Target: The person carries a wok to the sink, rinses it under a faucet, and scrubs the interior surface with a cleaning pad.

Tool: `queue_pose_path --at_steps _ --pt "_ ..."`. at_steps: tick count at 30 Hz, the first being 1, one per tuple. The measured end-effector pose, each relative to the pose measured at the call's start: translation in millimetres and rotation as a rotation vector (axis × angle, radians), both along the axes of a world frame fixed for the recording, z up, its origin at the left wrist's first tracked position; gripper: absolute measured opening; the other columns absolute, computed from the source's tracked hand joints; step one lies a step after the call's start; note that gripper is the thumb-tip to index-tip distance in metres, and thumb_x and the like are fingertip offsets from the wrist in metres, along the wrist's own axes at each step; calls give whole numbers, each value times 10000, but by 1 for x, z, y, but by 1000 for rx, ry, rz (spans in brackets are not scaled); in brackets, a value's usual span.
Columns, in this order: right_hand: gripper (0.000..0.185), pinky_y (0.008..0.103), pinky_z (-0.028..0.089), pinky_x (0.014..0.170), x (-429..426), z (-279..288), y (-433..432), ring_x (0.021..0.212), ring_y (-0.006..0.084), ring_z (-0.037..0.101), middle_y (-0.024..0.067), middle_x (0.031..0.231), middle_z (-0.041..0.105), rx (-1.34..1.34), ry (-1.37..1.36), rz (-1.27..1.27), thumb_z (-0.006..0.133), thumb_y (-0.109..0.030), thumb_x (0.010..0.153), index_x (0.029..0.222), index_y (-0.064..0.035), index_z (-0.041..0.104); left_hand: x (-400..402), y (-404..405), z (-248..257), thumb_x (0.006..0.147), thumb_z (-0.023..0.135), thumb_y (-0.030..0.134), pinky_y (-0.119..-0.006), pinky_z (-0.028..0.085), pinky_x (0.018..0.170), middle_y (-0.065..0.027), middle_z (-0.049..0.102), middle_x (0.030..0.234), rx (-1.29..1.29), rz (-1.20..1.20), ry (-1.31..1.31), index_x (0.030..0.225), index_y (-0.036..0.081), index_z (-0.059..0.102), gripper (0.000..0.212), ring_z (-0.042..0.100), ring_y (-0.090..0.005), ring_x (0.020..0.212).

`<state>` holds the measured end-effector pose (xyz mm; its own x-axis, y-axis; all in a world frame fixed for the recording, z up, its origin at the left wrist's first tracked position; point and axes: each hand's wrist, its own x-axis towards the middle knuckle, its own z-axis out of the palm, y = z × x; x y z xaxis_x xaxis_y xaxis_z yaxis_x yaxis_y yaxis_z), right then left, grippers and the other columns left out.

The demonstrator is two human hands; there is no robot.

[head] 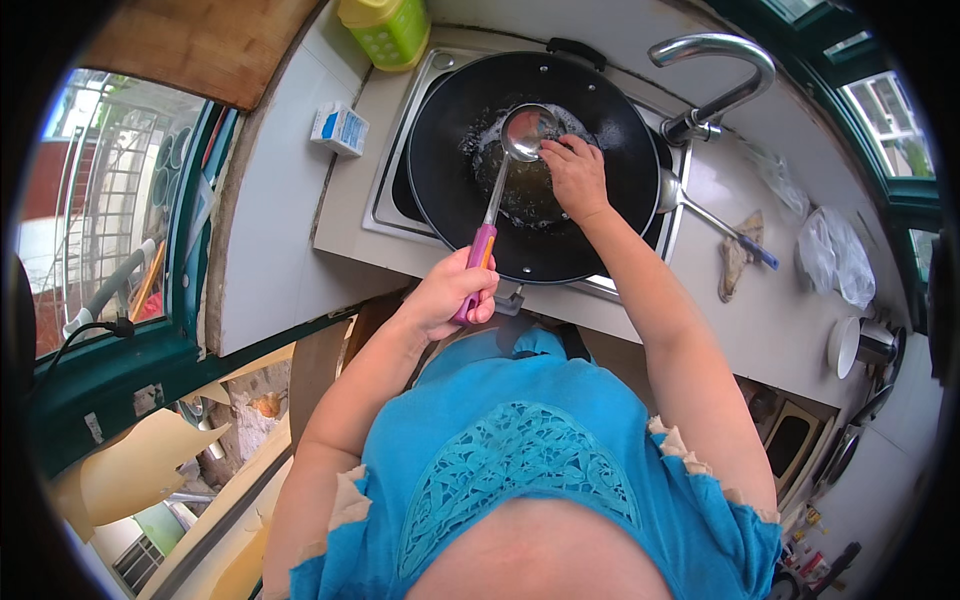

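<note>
My left hand is closed around the purple-pink handle of a metal ladle. The ladle's shiny round bowl is over the middle of a large black wok. At the right rim of that bowl are the bent fingers of my right hand; whether they grip the rim or only touch it is unclear. Cloudy, yellowish liquid with white foam at its edge lies in the bottom of the wok. The wok sits on a metal-rimmed stove set into the counter.
A curved chrome faucet rises behind the wok's right side. Right of the stove lie a blue-handled ladle, a brown rag, and plastic bags. A small box and a yellow-green container stand at left.
</note>
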<state>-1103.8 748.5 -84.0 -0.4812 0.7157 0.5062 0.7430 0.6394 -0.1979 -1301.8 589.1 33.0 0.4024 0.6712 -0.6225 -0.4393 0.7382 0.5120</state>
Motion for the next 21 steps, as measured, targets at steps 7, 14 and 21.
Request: queue_pose_path --at_steps 7,14,21 --pt "214 376 356 910 4 43 45 1069 203 488 3 990 610 71 -313 497 523 -95 716 903 -95 627 3 -6 2 815 502 48 -240 338 377 -49 443 621 -93 -131 42 919 50 384 158 448 -131 428" --pt "197 351 418 833 0 39 47 1031 215 494 -18 940 611 36 -246 304 553 -102 718 896 -121 634 1 -5 3 869 503 154 -208 326 356 -23 437 615 22 -77 255 919 48 395 159 440 -96 406" --pt "214 457 405 828 -4 -11 24 1015 236 499 5 998 607 -192 -203 -131 562 -176 759 952 -182 655 1 -7 -21 886 506 210 -238 400 439 -42 509 683 390 -44 908 950 6 445 222 497 -88 475"
